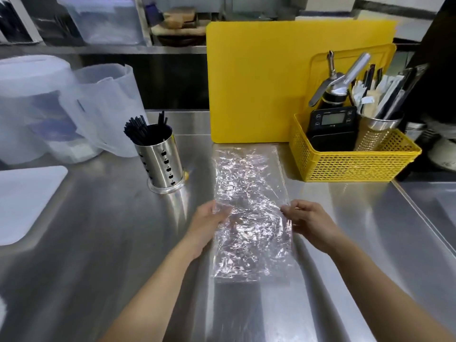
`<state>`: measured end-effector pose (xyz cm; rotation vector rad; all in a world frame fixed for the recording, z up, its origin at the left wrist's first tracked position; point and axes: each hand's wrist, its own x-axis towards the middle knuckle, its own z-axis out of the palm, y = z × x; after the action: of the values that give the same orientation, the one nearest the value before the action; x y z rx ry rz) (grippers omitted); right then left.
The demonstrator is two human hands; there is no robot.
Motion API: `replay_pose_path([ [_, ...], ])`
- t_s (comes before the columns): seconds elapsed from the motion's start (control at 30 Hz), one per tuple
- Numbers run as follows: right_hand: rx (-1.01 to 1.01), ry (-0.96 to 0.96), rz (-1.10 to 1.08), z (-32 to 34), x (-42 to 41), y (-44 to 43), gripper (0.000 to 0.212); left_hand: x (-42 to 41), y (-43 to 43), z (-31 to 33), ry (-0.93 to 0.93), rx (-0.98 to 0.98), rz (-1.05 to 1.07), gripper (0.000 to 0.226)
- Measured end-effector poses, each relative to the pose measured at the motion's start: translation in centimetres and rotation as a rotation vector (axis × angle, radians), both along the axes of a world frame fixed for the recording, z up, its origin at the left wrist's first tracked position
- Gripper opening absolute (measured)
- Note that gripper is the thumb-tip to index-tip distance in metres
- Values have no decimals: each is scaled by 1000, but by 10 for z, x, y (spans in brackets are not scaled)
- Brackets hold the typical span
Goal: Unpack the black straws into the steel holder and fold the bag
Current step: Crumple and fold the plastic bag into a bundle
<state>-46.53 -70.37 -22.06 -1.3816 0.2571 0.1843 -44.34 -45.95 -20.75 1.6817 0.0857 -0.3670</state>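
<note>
A clear crinkled plastic bag (249, 188) lies flat and empty on the steel counter, its long side running away from me. My left hand (208, 224) pinches the bag's left edge about halfway along. My right hand (309, 222) pinches the right edge opposite it. To the left stands the steel holder (161, 164), a cylinder with small cut-outs, upright on the counter. Several black straws (140, 129) stick out of its top.
A yellow cutting board (254, 82) leans upright behind the bag. A yellow basket (355, 164) with a scale, a dispenser and a utensil cup sits at the right. Clear plastic jugs (103, 109) stand at the left, a white tray (24, 201) nearer.
</note>
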Motion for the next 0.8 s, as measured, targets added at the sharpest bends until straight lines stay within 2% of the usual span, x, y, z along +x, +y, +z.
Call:
replay_pose_path([
  [0.03,35,14,-7,0,-4,-3,7,-2,3,2,-10,-46,-27,12],
  [0.07,78,35,-11,-2,-7,-6,19,-5,7,3,-2,-106,-54,12],
  [0.13,127,43,9,0,-16,-9,30,-12,11,3,3,-196,-118,12],
  [0.27,101,29,-25,6,-39,-2,48,-21,17,1,-48,-174,-174,50],
  [0.33,126,44,-32,8,-52,2,35,-24,21,6,-24,-233,-192,49],
  [0.43,129,56,-38,15,-75,15,17,-31,28,16,130,-426,-288,17],
  [0.47,122,27,-64,16,-82,19,13,-34,30,17,167,-421,-313,16],
  [0.5,117,-7,-103,16,-90,23,16,-38,31,16,175,-357,-341,21],
  [0.57,72,-60,-201,15,-107,29,39,-46,26,13,173,-232,-374,49],
  [0.63,69,-104,-334,11,-125,34,58,-57,19,11,216,-218,-367,71],
  [0.67,82,-109,-417,11,-135,35,58,-61,15,10,247,-211,-367,75],
  [0.73,100,-89,-577,11,-157,37,41,-70,7,6,318,-184,-363,74],
  [0.77,93,-64,-617,14,-168,38,28,-76,1,7,336,-170,-387,63],
  [0.8,68,-36,-626,14,-181,35,15,-81,-5,6,322,-162,-420,42],
])
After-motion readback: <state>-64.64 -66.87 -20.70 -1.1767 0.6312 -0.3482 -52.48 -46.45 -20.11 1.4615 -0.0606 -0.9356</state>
